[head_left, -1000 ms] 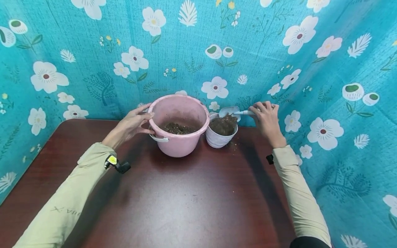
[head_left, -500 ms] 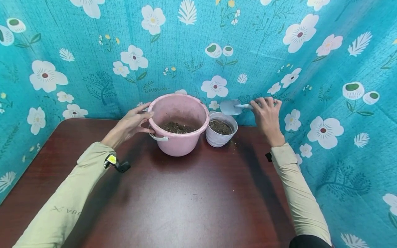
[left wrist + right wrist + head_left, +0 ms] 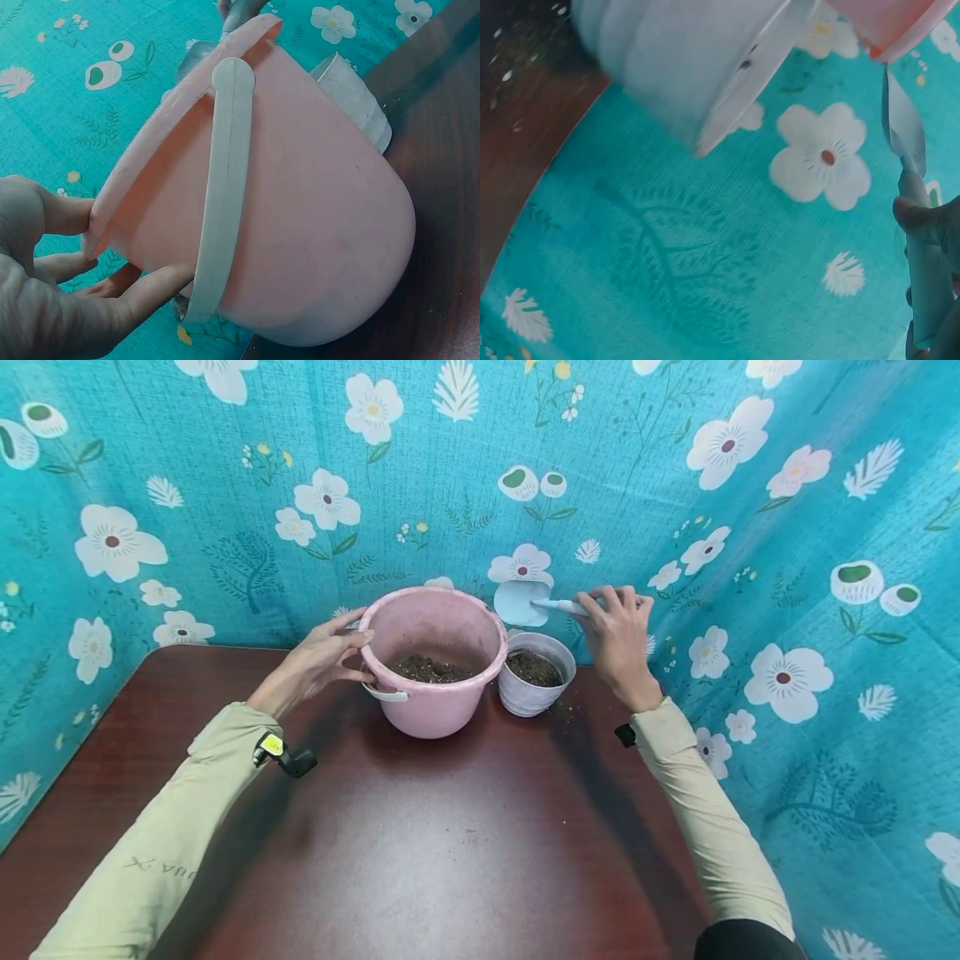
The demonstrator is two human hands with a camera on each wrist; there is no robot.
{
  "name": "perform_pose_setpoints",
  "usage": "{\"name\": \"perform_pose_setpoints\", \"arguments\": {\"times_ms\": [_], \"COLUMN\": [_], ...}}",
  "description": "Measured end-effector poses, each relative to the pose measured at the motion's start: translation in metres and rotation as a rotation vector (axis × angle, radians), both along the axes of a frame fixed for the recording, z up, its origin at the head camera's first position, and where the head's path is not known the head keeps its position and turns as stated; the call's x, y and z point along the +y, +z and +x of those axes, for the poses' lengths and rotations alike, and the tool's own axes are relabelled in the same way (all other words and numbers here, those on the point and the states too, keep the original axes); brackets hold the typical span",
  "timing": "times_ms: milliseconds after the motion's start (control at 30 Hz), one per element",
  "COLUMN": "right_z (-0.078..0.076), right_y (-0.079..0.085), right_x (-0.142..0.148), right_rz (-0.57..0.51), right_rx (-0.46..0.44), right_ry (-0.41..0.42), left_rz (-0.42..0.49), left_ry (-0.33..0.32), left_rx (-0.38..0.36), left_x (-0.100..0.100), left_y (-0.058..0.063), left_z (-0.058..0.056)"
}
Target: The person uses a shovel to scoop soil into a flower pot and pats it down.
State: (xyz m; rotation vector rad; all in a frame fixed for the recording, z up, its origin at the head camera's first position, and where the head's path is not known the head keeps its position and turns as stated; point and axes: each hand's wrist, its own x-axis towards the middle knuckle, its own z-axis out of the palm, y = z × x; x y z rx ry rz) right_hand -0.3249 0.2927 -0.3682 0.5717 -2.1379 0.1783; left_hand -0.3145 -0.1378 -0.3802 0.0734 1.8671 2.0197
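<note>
A pink bucket [image 3: 435, 714] with dark soil [image 3: 429, 669] in its bottom stands on the table. My left hand [image 3: 318, 662] grips its left rim; in the left wrist view the thumb and fingers pinch the rim beside the white handle [image 3: 229, 172]. To the bucket's right is a small white flower pot [image 3: 528, 700] partly filled with soil. In my right hand [image 3: 621, 639] I hold a light blue hand trowel [image 3: 522, 602] by its handle, raised behind and above the pot. Its blade points left toward the bucket rim and carries no visible soil.
Behind the table hangs a teal flowered cloth [image 3: 420, 468], close to the bucket and pot. Soil crumbs lie on the dark red-brown table [image 3: 450, 827] right of the pot. The table's left edge borders the cloth.
Soil has dropped off the trowel into the flower pot. The right hand has lifted the emptied trowel and moved it left toward the bucket. The left hand and bucket hold still.
</note>
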Motion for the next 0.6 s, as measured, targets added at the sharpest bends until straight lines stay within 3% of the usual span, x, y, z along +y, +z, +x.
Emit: {"name": "perform_pose_setpoints", "arguments": {"times_ms": [267,467,600], "right_z": [-0.001,-0.004,-0.007], "right_y": [0.01,0.013,0.014], "right_x": [-0.015,-0.039,-0.063], "right_rz": [-0.081,0.001,0.127], "right_rx": [0.012,0.008,0.009], "right_ry": [0.024,0.057,0.08], "left_rz": [-0.018,-0.008,-0.007], "left_ry": [0.009,0.006,0.004], "left_rx": [-0.007,-0.007,-0.004], "left_x": [0.002,0.0,0.0], "left_y": [0.0,0.0,0.0], "left_z": [-0.001,0.0,0.0]}}
